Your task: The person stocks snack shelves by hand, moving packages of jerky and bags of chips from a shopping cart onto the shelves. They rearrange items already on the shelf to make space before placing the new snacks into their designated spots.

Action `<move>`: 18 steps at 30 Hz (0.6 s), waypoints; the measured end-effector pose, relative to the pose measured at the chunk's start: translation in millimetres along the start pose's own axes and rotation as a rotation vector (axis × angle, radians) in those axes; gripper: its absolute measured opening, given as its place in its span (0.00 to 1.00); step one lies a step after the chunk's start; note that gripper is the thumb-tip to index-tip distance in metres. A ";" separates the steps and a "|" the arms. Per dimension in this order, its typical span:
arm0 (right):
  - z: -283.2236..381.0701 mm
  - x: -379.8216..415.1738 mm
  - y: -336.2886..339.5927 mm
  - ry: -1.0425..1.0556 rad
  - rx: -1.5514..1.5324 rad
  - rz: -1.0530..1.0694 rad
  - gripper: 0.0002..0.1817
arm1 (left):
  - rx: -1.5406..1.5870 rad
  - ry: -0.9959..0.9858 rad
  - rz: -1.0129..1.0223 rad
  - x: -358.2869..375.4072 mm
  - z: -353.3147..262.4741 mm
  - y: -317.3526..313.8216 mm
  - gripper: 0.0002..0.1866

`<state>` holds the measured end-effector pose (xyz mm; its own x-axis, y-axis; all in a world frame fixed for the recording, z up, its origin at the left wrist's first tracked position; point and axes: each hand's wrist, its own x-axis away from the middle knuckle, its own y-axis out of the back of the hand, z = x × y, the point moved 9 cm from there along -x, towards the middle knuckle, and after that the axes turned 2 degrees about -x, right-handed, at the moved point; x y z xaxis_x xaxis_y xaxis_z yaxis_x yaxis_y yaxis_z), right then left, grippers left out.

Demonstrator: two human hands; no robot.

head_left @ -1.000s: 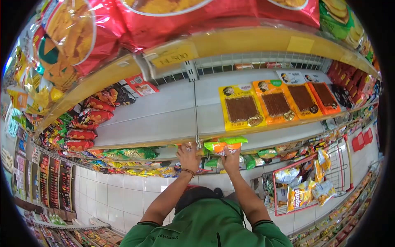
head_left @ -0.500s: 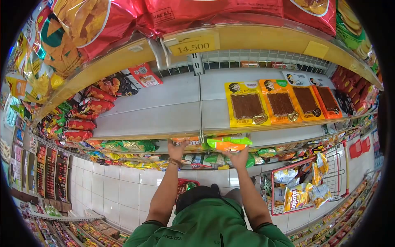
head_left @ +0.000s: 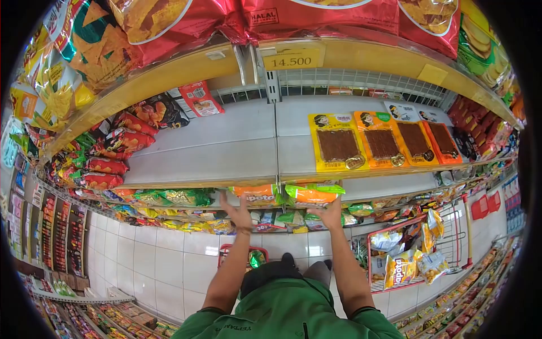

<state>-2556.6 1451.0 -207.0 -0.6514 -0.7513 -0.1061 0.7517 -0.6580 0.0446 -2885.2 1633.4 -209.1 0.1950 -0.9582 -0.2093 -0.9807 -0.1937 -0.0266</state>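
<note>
Looking down through the head view, both hands are at the lower shelf point(head_left: 389, 189). Left hand point(head_left: 237, 213) is released, fingers spread, right by the left end of an orange bag point(head_left: 258, 193) with "pota" readable on it. Can't tell if the fingertips actually touch it.

Right hand point(head_left: 329, 214) is open too, thumb apart from the fingers, at the right end of an orange-and-green bag point(head_left: 312, 195). Contact there is hard to call, and I can't make out the print on that one. The two bags lie side by side between the hands.

Beyond the hands, the wide grey shelf point(head_left: 209, 150) has four flat packs with brown windows, farther out from the right hand: one yellow pack point(head_left: 339, 141), then orange ones and a reddish one. Their print is too small for me. Above that there's a yellow price tag point(head_left: 292, 59) saying "14.500", and a big red bag point(head_left: 316, 22) marked "HALAL", with "INDONESIA" in tiny letters.

Nearer the body than the right hand and off to its right, a cart point(head_left: 467, 231) holds snack bags, one yellow-and-white bag point(head_left: 402, 269) showing "apota". A red basket point(head_left: 222, 257) sits on the tiles below the left hand.
</note>
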 end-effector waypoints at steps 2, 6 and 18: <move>21.2 12.5 13.3 0.145 0.303 -0.120 0.67 | -0.388 -0.517 -0.061 56.4 -85.1 0.2 0.44; 5.1 10.0 17.8 0.148 0.391 -0.006 0.72 | -0.547 -0.851 0.788 141.1 -147.6 -83.9 0.45; -69.1 -53.2 -5.8 0.043 0.080 0.289 0.60 | -1.088 -0.889 0.899 114.3 -136.2 -225.9 0.39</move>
<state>-2519.2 1498.2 -270.2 -0.4055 -0.9063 -0.1191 0.8936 -0.4205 0.1572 -2639.3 1539.0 -93.9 -0.8300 -0.5017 -0.2436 -0.2262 -0.0963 0.9693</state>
